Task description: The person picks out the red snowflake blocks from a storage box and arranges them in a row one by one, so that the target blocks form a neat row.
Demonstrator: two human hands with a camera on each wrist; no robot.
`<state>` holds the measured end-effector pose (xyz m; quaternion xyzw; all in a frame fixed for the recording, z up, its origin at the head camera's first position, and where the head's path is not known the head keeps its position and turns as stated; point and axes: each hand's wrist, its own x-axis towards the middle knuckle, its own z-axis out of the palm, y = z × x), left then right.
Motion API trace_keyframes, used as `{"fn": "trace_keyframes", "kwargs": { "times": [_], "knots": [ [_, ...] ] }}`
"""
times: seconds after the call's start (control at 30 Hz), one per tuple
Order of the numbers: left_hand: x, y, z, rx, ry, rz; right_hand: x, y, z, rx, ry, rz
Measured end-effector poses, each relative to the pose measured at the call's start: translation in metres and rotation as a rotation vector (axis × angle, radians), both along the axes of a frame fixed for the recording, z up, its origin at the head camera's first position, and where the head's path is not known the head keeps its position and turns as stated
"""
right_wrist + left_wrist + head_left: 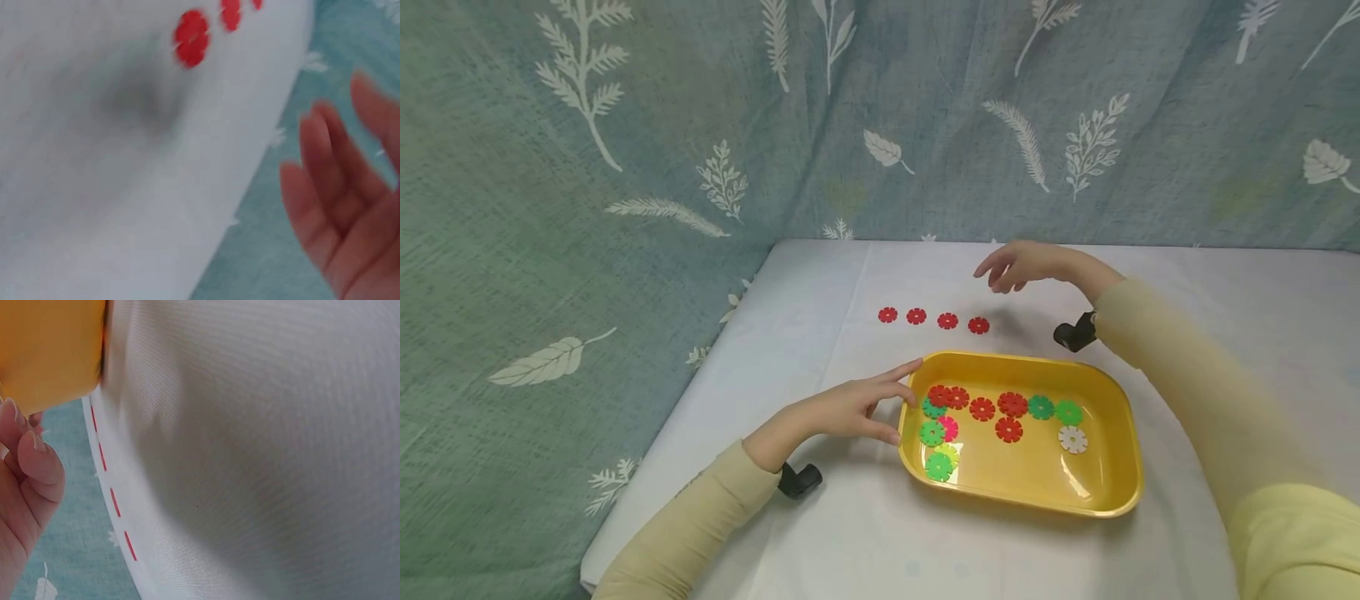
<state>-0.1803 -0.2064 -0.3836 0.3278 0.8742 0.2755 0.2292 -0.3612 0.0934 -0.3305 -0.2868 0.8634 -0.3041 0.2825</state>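
In the head view a yellow plastic tray [1030,492] stands on the white-covered table. My left hand [850,406] holds its left rim, fingers over the edge and thumb low against the side. The left wrist view shows that hand [28,481] beside the tray's wall [50,356]. Beyond the tray, several red notched discs [947,321] lie flat in a row. My right hand [1026,264] hovers up and right of the row's right end, fingers loosely bent, nothing in them. Blurred in the right wrist view, that hand [350,206] is apart from the nearest red disc [191,39].
Inside the tray are several more notched discs: red [1009,430], green [938,467], pink [949,428] and a white one [1072,439]. A leaf-patterned curtain [925,125] borders the table [820,533] at the back and left. Each wrist wears a black camera [800,482].
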Motion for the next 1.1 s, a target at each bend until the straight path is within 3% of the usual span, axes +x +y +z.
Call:
{"fn": "trace_keyframes", "kwargs": {
  "times": [0.13, 0.23, 0.57, 0.8, 1.1],
  "knots": [
    [0.000, 0.000, 0.000, 0.004, 0.003, -0.004, 0.014, 0.005, 0.016, -0.093, 0.077, -0.086],
    [-0.001, 0.000, 0.000, 0.004, 0.008, -0.007, 0.030, 0.008, 0.027, -0.142, 0.089, -0.125],
    [0.000, 0.001, 0.001, 0.005, 0.010, -0.009, 0.090, 0.016, 0.048, -0.191, 0.079, -0.142],
    [-0.001, 0.000, 0.001, -0.003, 0.010, -0.004, 0.116, 0.010, 0.038, -0.201, 0.066, -0.104],
    [-0.001, 0.001, 0.001, 0.004, -0.006, 0.000, 0.136, -0.015, 0.005, -0.207, -0.018, -0.043]
  ]
}}
